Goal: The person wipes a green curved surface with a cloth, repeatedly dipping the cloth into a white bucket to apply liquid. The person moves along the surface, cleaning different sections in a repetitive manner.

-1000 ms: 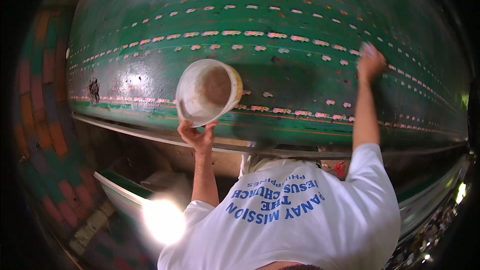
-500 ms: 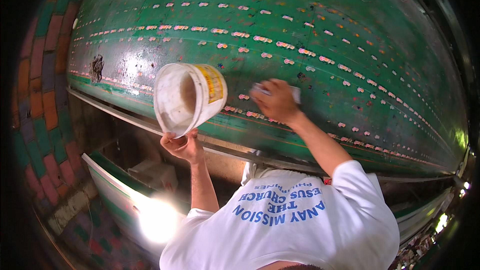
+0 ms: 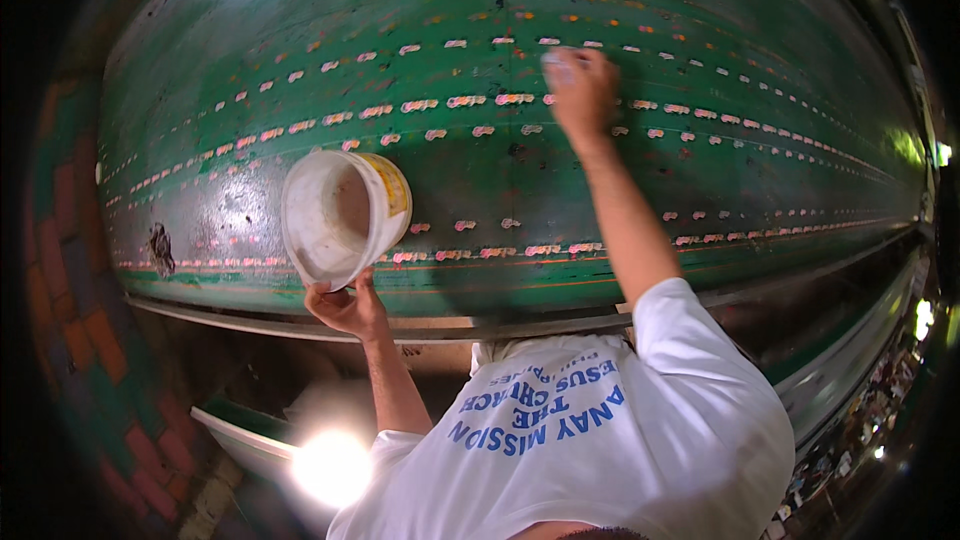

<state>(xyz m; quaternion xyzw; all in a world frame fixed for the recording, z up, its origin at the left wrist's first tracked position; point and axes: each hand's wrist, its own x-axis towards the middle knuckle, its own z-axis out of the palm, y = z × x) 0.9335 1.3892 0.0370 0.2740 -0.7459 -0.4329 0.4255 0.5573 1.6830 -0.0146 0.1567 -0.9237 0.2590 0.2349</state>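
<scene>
My left hand (image 3: 348, 310) grips the lower rim of a white plastic bucket (image 3: 312, 223) with a yellow label. The bucket is tipped on its side above the near part of a long green table (image 3: 470, 175), and its visible inside is stained brownish. Farther off, my right hand (image 3: 585, 90) is at a far row of small pink-and-white pieces (image 3: 418, 106) that run in lines along the table. Its fingers are closed on a small whitish flat thing (image 3: 553, 58), whose kind I cannot make out.
A dark crumpled lump (image 3: 160, 250) lies at the table's left end. The table's near edge (image 3: 240, 322) has a pale rail. Below it, at the left, are a green board (image 3: 240, 422) and a bright lamp (image 3: 332, 468). Coloured paving blocks (image 3: 100, 340) cover the floor at far left.
My right hand has moved from a near row to a far row, still holding the whitish thing. The bucket stays tilted in my left hand, and the view has shifted.
</scene>
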